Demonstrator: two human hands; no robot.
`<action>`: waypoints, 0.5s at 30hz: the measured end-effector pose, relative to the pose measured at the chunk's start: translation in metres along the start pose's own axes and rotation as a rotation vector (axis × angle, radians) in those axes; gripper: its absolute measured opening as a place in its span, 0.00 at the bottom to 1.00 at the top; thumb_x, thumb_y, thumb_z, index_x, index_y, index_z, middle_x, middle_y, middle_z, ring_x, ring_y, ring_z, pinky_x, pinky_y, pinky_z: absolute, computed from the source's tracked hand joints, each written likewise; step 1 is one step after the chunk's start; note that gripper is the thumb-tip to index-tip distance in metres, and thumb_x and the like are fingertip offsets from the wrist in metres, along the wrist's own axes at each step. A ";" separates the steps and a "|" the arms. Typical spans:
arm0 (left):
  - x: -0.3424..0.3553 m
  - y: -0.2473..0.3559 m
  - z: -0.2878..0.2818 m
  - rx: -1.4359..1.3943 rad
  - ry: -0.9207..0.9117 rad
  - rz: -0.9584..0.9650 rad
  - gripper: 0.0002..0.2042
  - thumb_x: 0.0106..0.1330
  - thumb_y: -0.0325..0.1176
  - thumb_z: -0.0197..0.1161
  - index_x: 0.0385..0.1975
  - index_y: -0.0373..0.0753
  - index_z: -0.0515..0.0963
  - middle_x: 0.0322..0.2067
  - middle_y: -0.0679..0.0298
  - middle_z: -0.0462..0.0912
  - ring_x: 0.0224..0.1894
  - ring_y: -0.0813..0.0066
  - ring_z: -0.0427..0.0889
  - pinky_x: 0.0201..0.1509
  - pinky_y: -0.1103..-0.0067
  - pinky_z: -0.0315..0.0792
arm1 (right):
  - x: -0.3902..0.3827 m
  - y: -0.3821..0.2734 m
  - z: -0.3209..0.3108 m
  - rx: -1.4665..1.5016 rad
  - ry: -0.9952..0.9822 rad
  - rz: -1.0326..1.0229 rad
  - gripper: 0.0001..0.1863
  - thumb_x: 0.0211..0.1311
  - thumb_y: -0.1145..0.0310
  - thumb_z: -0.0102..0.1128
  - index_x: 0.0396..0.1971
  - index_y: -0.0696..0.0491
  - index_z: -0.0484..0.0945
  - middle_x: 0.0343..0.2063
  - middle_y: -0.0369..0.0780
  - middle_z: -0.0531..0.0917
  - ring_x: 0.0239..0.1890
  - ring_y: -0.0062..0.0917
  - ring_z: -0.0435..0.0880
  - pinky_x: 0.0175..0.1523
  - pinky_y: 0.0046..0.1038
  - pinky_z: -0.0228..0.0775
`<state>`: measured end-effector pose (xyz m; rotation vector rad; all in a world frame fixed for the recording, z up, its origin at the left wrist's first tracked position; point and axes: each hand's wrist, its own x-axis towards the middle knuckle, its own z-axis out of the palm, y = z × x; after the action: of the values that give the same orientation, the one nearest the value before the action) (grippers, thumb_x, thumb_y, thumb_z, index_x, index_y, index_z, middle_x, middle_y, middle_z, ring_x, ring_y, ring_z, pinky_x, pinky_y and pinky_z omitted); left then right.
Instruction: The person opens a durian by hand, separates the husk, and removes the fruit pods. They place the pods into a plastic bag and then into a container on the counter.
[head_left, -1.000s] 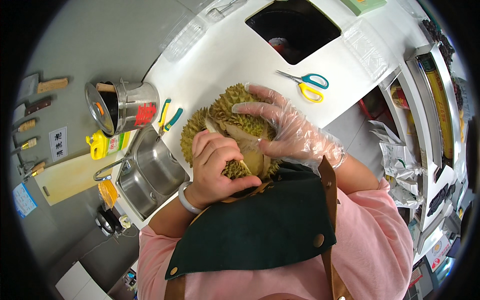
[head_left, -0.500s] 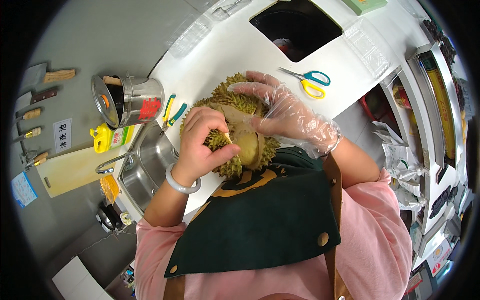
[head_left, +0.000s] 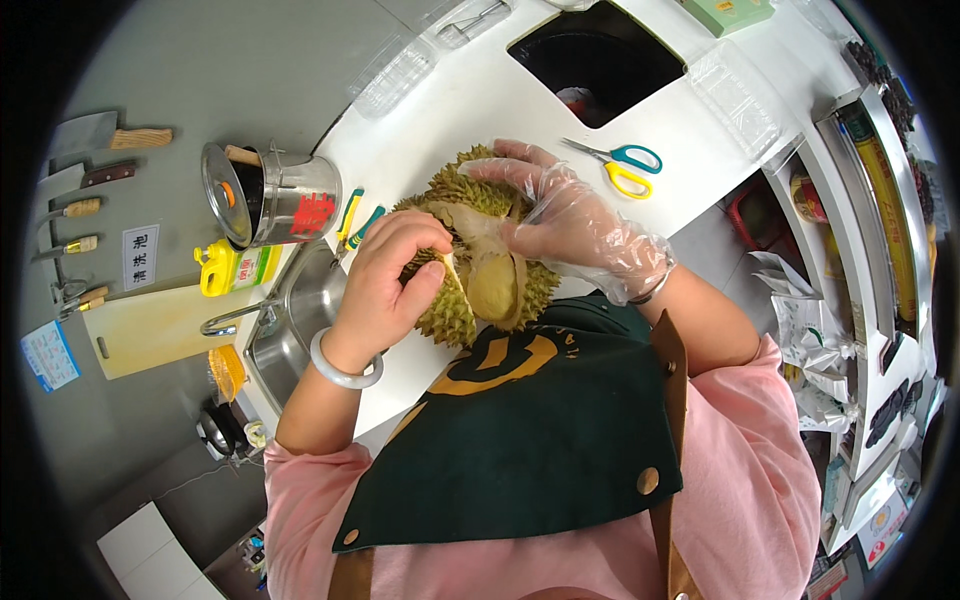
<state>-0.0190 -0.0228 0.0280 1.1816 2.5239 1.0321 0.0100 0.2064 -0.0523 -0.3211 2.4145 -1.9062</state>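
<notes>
A spiky green-brown durian (head_left: 468,190) sits on the counter close against my apron, split open along one side. In the opening a pale yellow pod of flesh (head_left: 493,288) shows between the husk walls. My bare left hand (head_left: 390,270), with a pale bangle at the wrist, grips the edge of the left husk section; its fingertips are partly hidden in the split. On the other side, my right hand (head_left: 580,215) wears a clear plastic glove. Its fingers curl over the far spiky husk and the thumb presses at the opening.
Teal-and-yellow scissors (head_left: 622,168) lie right of the durian. A square black opening (head_left: 600,60) is in the white counter (head_left: 460,105) beyond. To the left stand a metal pot (head_left: 300,195), yellow-and-green-handled pliers (head_left: 352,215), a yellow jug (head_left: 235,268) and a steel sink (head_left: 300,330). Clear plastic boxes (head_left: 735,105) lie far right.
My left hand has shifted left with the husk edge, and the split is wider, showing more of the yellow flesh. My right hand stays on the durian. The view has moved slightly.
</notes>
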 end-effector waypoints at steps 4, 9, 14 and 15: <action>-0.007 0.005 0.008 0.061 0.000 -0.067 0.10 0.54 0.28 0.64 0.36 0.38 0.74 0.40 0.59 0.78 0.48 0.56 0.76 0.56 0.66 0.67 | -0.002 0.000 0.004 0.011 0.019 0.008 0.32 0.52 0.71 0.66 0.61 0.43 0.75 0.68 0.49 0.61 0.63 0.36 0.73 0.60 0.31 0.71; -0.010 0.024 0.028 0.345 0.100 -0.011 0.22 0.47 0.31 0.70 0.42 0.39 0.70 0.47 0.56 0.74 0.53 0.54 0.72 0.59 0.64 0.63 | -0.003 -0.002 0.009 -0.012 0.061 0.007 0.31 0.52 0.69 0.67 0.61 0.45 0.75 0.68 0.50 0.61 0.63 0.36 0.72 0.60 0.32 0.72; -0.017 0.013 0.036 0.266 0.187 -0.053 0.23 0.44 0.30 0.71 0.41 0.40 0.68 0.46 0.55 0.72 0.52 0.53 0.71 0.59 0.64 0.63 | -0.006 -0.010 0.015 -0.112 0.130 0.028 0.35 0.51 0.69 0.68 0.63 0.48 0.71 0.68 0.52 0.60 0.64 0.41 0.71 0.59 0.33 0.72; -0.016 0.012 0.036 0.248 0.193 -0.053 0.23 0.44 0.29 0.71 0.41 0.39 0.68 0.45 0.55 0.72 0.51 0.53 0.71 0.58 0.64 0.64 | -0.008 -0.010 0.019 -0.184 0.155 0.018 0.36 0.50 0.70 0.68 0.64 0.49 0.70 0.68 0.53 0.59 0.64 0.42 0.70 0.60 0.33 0.72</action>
<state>0.0142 -0.0106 0.0068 1.1132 2.8864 0.8793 0.0223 0.1874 -0.0474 -0.1638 2.6892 -1.7665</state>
